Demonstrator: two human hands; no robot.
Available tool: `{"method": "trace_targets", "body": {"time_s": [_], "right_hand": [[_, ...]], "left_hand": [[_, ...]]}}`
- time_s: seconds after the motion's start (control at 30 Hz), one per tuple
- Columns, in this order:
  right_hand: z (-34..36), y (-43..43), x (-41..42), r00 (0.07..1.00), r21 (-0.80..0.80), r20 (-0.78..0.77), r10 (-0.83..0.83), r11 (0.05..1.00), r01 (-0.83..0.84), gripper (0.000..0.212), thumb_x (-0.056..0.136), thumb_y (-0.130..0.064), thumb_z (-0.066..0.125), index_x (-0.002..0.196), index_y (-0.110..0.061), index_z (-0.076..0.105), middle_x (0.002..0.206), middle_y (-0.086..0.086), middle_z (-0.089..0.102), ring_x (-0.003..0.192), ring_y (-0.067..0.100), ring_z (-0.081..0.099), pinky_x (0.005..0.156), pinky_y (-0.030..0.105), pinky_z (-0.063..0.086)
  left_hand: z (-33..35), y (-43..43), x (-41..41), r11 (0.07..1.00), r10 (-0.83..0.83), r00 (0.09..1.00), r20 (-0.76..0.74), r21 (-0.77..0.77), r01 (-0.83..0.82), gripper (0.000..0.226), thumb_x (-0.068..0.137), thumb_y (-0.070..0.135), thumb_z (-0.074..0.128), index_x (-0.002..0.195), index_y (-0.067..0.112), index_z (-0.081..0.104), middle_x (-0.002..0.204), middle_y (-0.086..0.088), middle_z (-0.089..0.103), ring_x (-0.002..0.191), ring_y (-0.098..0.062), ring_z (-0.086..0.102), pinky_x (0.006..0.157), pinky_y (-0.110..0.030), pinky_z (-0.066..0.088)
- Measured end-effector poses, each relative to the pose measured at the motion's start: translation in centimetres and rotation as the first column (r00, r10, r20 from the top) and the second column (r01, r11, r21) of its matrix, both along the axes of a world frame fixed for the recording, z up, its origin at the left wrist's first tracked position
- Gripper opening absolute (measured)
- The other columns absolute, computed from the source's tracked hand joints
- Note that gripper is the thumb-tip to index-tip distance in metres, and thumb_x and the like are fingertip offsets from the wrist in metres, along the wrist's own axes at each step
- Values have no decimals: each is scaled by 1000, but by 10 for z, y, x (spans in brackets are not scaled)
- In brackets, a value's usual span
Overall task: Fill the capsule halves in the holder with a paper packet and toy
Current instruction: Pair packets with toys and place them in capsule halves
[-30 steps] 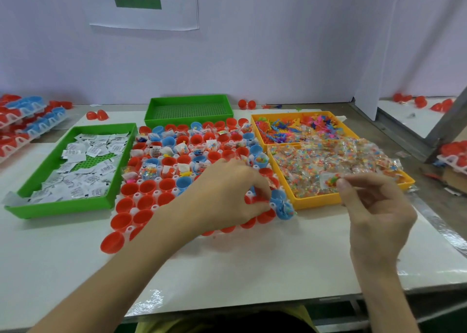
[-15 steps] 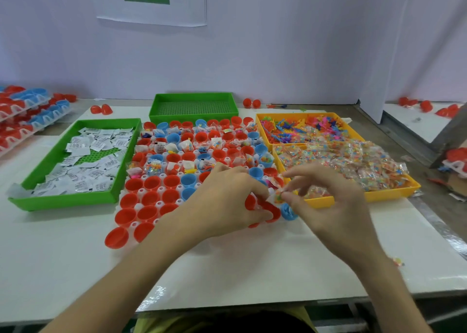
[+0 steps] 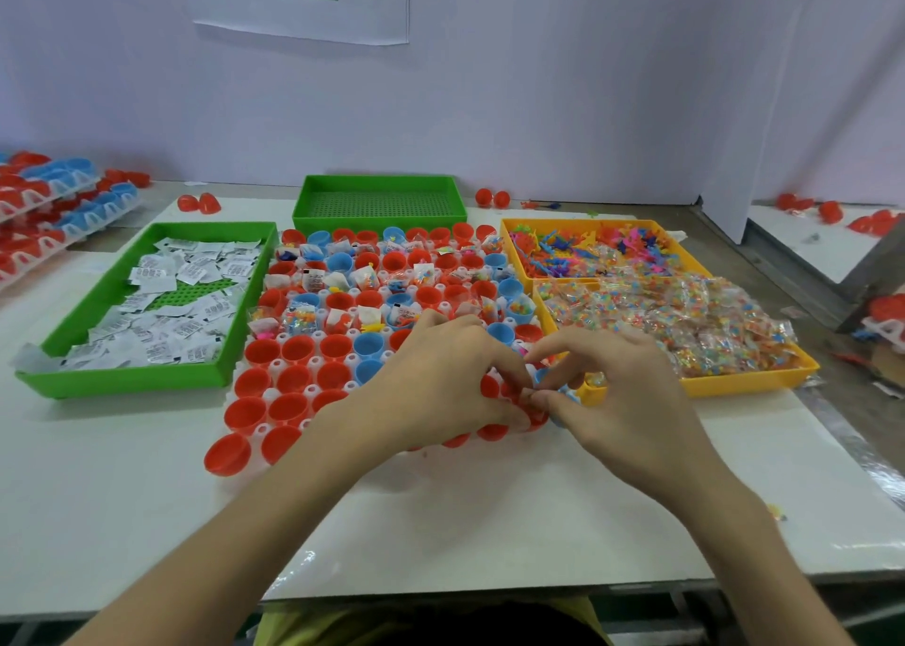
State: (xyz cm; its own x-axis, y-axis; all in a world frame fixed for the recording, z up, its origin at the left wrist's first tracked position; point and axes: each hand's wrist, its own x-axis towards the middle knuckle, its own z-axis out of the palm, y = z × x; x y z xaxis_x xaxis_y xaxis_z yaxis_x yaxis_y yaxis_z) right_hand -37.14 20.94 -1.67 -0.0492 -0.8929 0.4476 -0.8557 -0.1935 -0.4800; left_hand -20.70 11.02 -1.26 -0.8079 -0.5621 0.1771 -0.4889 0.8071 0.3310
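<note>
Over the holder's point(image 3: 313, 390) near-right corner, the left hand point(image 3: 440, 381) and right hand point(image 3: 622, 390) pinch a light, crinkly toy packet point(image 3: 534, 391) by its edges.

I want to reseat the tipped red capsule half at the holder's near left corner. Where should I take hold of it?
Pinch the rim of the red capsule half, one finger inside its open mouth, coming from the near left. It leans outward off the corner of the holder, so that side faces bare table, while other cups crowd its far and right sides.
</note>
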Motion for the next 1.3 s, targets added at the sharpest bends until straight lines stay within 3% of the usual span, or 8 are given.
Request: {"method": "trace_targets", "body": {"time_s": [0.13,0.4,0.63,0.8,0.93,1.07,1.2,1.3], "right_hand": [[-2,1,1,999,-35,29,-24,999,25,32,69,-14,90,91,-29,70,71,-23,70,75,-4,65,91,17,32],[-4,4,5,999,-42,29,-33,999,34,34,71,-15,88,92,-31,67,74,-24,69,75,4,63,89,46,45],[-6,3,5,999,-53,-17,-35,998,34,33,72,-16,88,91,-31,66,75,-23,68,76,2,60,89,45,44],[-10,0,3,1000,45,6,25,999,-26,24,77,-14,83,90,-27,68,80,-19,70,79,6,67,90,49,47],[-11,0,3,995,33,-104,6,999,-2,17,79,-21,82,86,-31,71,80,-21,69,81,8,63,96,39,38],[-12,1,5,988,14,-145,-43,999,45,19,75,-20,84,84,-32,72,82,-18,67,82,12,55,85,26,22],[-9,0,5,989,15,-143,-47,999,50,23,72,-15,87,80,-30,73,85,-16,67,82,12,52,82,30,24],[-10,1,5,991,10,-134,-21,1000,23,23,73,-16,85,83,-32,72,82,-22,68,80,11,56,87,25,25]], "left_hand": [[0,1,-2,1000,-4,1000,-4,5,4,30,82,52,72,110,41,72,83,19,51,93,-9,42,86,-35,28],[0,-2,-2,1000,-16,1000,-25,25,17,28,80,52,74,105,38,73,71,31,46,78,0,42,84,-36,33],[-1,-3,-3,999,-28,999,-17,28,28,25,81,53,73,101,39,71,74,30,51,80,2,42,82,-35,31],[-1,-6,-4,998,-35,999,-12,53,35,24,80,54,74,98,38,72,69,33,48,76,11,39,78,-34,25],[-1,-6,-4,998,-34,999,-9,52,35,23,80,54,74,98,40,72,70,32,51,75,11,38,79,-34,25],[-1,-5,-4,998,-33,999,-10,57,33,23,80,53,74,98,40,72,70,31,51,76,10,39,81,-35,26],[1,-4,-4,998,-31,999,-10,49,32,22,81,53,74,97,39,71,69,30,47,77,8,37,80,-35,26],[1,-4,-3,998,-37,999,-35,39,38,18,80,52,75,91,43,65,67,29,44,78,8,36,78,-32,19]]}}
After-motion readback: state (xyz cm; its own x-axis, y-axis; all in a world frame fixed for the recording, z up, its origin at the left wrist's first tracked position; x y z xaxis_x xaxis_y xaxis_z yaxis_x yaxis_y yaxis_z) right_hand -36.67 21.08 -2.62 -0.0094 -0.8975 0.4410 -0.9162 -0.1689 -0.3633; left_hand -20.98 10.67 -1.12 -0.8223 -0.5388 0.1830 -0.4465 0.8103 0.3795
